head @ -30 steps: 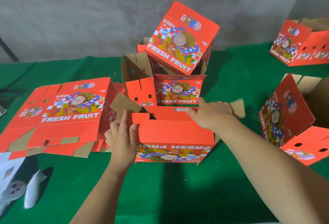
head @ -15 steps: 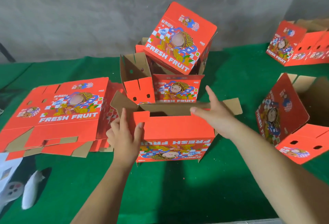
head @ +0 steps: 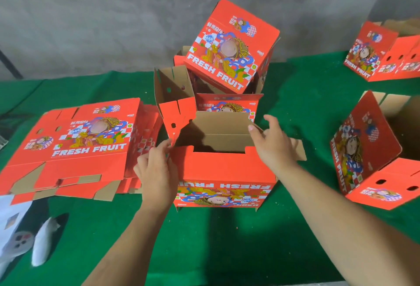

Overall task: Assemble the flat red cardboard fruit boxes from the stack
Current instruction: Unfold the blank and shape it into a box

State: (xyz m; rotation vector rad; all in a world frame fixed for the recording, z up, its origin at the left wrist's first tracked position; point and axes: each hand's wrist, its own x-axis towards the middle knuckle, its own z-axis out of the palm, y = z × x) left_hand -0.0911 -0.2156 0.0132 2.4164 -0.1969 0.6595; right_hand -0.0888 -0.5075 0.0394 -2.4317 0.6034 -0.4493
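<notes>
Now that the far flap has swung up from lying folded over the opening a second ago, our box (head: 225,172) stands open-topped on the green table (head: 227,251), printed face toward us and upside down, so we're likely working its bottom. We see brown inner cardboard and a dark cavity where a red panel covered it a second ago. Our left hand (head: 156,172) is at the box's left corner, fingers curled at the left side flap; it looks like a pinch on the flap edge, though we can't see the thumb contact clearly. Our right hand (head: 272,142) has come off the top flap it was pressing and now hovers over the right rim, fingers spread and loosely bent, gripping nothing we can make out; it may brush the right side flap (head: 297,151), which sticks out flat to the right. Read: the flaps are unfolded again, so closure isn't locked yet; next we probably fold side flaps in, then the long ones. The flat stack (head: 75,144) sits just left of the box, plenty left. Assembled boxes (head: 227,51) are piled behind it, touching or nearly so, and two more (head: 368,149) lie well apart on the right.
</notes>
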